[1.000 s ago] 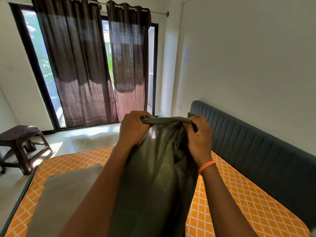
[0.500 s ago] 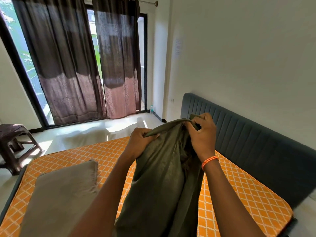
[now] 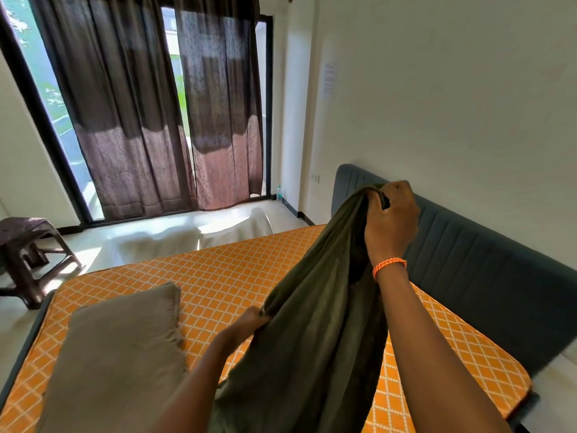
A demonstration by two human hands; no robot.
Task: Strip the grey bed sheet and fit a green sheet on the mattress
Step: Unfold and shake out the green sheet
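Stripping looks done: the mattress (image 3: 237, 276) is bare, just its orange diamond-pattern cover showing, so this is the unfolding step for the green sheet (image 3: 315, 323). Right hand (image 3: 390, 220) is up high near the headboard (image 3: 468, 260), clenched on a bunched top edge of the sheet. Left hand (image 3: 246, 323) is lower down, pinching the sheet's left edge just above the mattress.

My guess at what's next: spread the two hands apart to open the cloth out, find a corner, then throw it across the bed. Probably needs a good shake, since it's all gathered into one thick hanging bundle right now.

The sheet itself is dark olive, soft and limp, draping in long folds between the arms and down out of view at the bottom. A folded grey-brown cloth (image 3: 118, 354) lies on the mattress to the left, not touching the sheet. Can't tell if that's the old sheet or something else.
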